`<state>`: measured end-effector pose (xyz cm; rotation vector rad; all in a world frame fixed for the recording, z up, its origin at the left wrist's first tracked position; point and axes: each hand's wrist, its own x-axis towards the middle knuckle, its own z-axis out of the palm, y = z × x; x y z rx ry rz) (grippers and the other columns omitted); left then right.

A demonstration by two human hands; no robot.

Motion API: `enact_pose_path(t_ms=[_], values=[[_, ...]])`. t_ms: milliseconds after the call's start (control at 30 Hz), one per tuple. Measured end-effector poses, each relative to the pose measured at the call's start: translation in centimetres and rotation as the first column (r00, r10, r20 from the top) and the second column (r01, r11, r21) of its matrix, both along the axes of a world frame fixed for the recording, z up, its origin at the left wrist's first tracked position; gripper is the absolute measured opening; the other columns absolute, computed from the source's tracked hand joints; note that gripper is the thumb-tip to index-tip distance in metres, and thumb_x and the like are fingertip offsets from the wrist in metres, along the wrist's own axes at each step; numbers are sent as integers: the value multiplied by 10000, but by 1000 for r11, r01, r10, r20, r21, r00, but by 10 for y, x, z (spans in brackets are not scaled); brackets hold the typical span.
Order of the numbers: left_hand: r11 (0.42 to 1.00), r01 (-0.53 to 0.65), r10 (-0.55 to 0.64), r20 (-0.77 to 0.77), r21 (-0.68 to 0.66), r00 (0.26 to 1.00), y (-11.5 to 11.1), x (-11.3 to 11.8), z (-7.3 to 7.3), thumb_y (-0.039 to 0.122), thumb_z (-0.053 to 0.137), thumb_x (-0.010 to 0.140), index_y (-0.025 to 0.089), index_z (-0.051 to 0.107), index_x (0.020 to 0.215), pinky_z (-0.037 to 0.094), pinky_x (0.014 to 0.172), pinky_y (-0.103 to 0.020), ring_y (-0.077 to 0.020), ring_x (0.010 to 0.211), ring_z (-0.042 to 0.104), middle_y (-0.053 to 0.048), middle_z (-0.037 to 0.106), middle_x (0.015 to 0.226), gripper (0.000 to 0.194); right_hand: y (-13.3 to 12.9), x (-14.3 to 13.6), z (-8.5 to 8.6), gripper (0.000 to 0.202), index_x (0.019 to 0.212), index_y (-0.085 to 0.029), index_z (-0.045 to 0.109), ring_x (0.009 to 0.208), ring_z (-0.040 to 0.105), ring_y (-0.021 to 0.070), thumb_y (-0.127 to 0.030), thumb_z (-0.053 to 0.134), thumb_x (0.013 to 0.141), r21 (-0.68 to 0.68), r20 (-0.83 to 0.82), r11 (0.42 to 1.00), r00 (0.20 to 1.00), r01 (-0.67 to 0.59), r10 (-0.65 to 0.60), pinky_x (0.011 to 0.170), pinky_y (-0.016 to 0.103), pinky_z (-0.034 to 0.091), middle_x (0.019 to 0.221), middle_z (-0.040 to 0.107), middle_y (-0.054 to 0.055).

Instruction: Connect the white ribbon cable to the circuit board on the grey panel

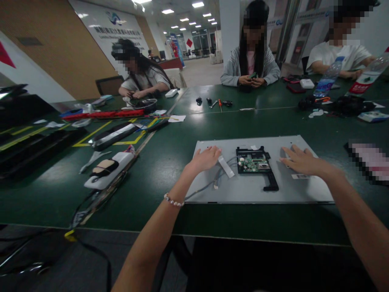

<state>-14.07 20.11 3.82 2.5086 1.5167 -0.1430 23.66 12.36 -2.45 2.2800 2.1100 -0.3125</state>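
Note:
A flat light-grey panel [200, 194] lies on the green table before me. My left hand [207, 158] rests on its left part, palm down with fingers extended, beside a white strip [226, 166] and grey cables [199, 190]. On the panel's right part, my right hand [300, 159] lies with fingers spread, just above a small white label [300, 176]. Between the hands sits a green circuit board [252, 164] in a black plastic frame [271, 181], whose arm reaches toward me. Neither hand grips anything; parts of the panel under them are hidden.
To the left are a white power strip [121, 161] and a long dark bar [114, 135]. Small tools, including a red screwdriver [220, 104], lie beyond the panel. Three people sit around the table [158, 170]. Bottles [328, 79] stand at far right.

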Motion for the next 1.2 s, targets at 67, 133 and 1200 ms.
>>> enact_pose_path(t_ms=[67, 133, 1200], values=[[999, -23, 21, -47, -31, 999, 3, -4, 1, 439, 87, 1024, 250, 420, 1424, 205, 1159, -556, -249, 1456, 291, -94, 399, 1541, 554, -2, -12, 9, 771, 1548, -304, 261, 1381, 263, 560, -714, 148, 905, -59, -33, 998, 999, 28, -30, 939, 807, 321, 1626, 200, 143], [998, -55, 53, -48, -42, 997, 7, -8, 2, 446, 73, 1022, 248, 396, 1445, 198, 1155, -581, -256, 1467, 265, -99, 362, 1562, 568, -4, -21, 17, 737, 1555, -310, 249, 1417, 216, 528, -677, 175, 920, -96, -60, 995, 998, -8, 3, 989, 798, 286, 1642, 169, 113], [862, -155, 127, 89, 482, 988, -12, 19, -1, 465, 304, 1009, 164, 386, 1472, 247, 1155, -559, -276, 1442, 301, -139, 417, 1521, 558, 20, -158, 25, 715, 1570, -263, 223, 1494, 84, 387, -635, 200, 961, 103, -59, 937, 938, -335, 342, 1135, 657, 140, 1656, 127, 95]])
